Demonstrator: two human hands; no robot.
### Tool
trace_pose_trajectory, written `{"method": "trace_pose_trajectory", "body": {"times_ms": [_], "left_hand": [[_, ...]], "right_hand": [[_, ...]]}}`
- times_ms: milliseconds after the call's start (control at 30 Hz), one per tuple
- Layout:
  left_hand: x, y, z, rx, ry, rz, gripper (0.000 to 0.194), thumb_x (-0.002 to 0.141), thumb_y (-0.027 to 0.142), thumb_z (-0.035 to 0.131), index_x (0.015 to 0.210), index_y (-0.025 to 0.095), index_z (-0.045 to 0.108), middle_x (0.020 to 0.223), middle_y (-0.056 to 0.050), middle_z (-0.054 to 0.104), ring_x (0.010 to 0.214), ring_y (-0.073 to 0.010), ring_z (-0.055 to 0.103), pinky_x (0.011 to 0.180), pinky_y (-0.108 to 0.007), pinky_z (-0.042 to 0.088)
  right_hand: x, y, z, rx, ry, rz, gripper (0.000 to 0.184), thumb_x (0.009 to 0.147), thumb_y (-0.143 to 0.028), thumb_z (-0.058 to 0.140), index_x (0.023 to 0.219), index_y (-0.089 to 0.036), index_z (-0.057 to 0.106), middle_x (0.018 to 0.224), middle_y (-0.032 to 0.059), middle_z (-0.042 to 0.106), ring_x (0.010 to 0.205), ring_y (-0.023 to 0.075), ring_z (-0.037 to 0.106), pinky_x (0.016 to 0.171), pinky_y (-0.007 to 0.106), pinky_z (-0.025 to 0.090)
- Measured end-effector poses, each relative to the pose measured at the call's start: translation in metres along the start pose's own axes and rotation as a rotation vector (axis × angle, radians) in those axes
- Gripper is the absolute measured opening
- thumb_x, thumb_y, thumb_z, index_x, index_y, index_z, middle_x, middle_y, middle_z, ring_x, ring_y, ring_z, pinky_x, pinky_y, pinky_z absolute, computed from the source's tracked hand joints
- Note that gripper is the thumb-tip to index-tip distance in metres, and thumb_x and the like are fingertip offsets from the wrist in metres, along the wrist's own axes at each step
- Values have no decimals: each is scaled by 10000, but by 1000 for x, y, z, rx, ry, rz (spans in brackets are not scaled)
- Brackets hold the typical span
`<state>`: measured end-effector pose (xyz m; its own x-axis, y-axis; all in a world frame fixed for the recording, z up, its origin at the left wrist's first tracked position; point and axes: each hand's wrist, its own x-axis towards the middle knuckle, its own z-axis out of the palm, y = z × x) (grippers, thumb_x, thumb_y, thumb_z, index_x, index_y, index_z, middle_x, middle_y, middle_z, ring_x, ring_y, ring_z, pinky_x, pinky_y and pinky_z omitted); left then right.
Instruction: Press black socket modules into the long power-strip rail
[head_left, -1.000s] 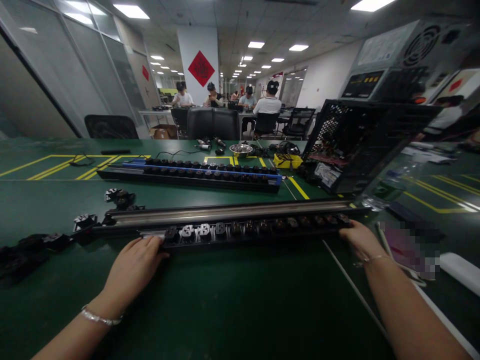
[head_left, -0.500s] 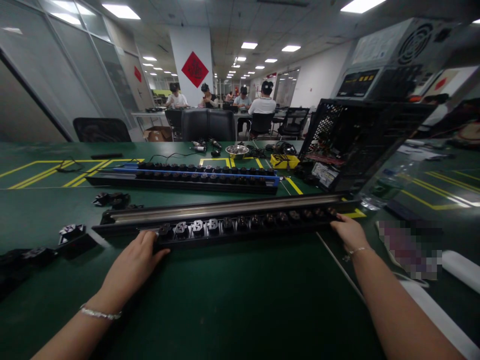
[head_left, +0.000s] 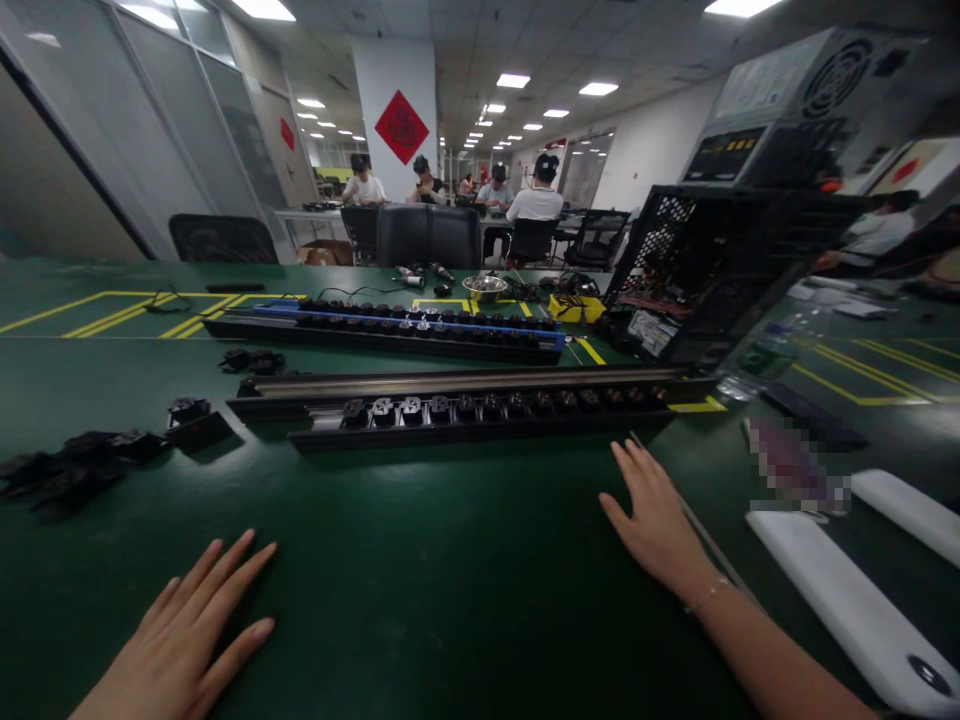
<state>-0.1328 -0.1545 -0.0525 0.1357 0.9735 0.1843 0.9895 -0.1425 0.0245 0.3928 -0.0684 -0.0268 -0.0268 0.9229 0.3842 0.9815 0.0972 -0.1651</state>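
Observation:
My left hand [head_left: 199, 620] is open over the green table [head_left: 420, 580], fingers spread and holding nothing. Farther right, my right hand [head_left: 656, 510] is also open, its fingertips just short of a long black strip with a row of socket modules [head_left: 480, 428]. Directly behind that strip lies a long black channel with a metallic inside [head_left: 420, 383]. Beyond both rests another black rail with a blue edge [head_left: 420, 345], filled with more modules. Loose black socket modules [head_left: 97, 455] are heaped left of the strip, and a single module [head_left: 187, 412] sits between heap and strip.
An opened computer case [head_left: 720, 270] with a power supply [head_left: 795, 90] on top stands at the right, beside a plastic bottle [head_left: 761, 360]. White bars [head_left: 840, 600] lie near my right arm. Behind are a metal bowl [head_left: 484, 288] and a yellow tray [head_left: 576, 308]. Several people sit at far tables.
Both hands have let go of the strip's ends. My left hand has drawn back toward me and to the left; my right hand has come nearer and slightly left. The view has shifted a little.

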Motion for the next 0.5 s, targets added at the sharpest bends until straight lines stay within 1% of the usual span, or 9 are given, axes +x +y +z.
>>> {"method": "trace_pose_trajectory", "body": {"times_ms": [33,100,200,333,500], "left_hand": [[-6,0,1,5,-39,-8,634,817,556,409,1393,309,316,1472,-17,299,1347,-270,260,1077,-505,269],[-10,4,0,21,-101,-8,622,843,519,380,1412,298,261,1481,-22,269,1352,-263,245,1086,-511,241],[-4,13,-7,43,-126,-36,629,851,512,364,1424,310,199,1485,-7,250,1357,-241,234,1096,-494,232],[0,22,-15,66,-134,-63,653,854,514,352,1433,302,137,1479,-4,261,1360,-236,227,1095,-501,229],[-6,23,-11,83,-145,-83,677,841,528,366,1430,305,117,1474,3,270,1369,-249,196,1089,-540,203]], "right_hand": [[-4,-8,0,-20,-50,-47,622,853,-429,372,1422,-208,249,1476,92,272,1354,268,224,1075,465,267],[-6,-18,0,-55,-141,-107,601,870,-473,332,1420,-244,261,1493,58,246,1368,266,186,1078,484,256],[2,-21,2,-93,-233,-119,579,876,-517,294,1411,-297,273,1496,21,244,1370,264,183,1074,522,239],[10,-17,4,-106,-286,-114,563,872,-545,294,1401,-357,262,1501,-13,221,1374,269,170,1073,556,212],[8,-16,4,-115,-324,-96,561,863,-566,310,1390,-378,275,1500,-16,212,1370,283,173,1070,585,195]]}}
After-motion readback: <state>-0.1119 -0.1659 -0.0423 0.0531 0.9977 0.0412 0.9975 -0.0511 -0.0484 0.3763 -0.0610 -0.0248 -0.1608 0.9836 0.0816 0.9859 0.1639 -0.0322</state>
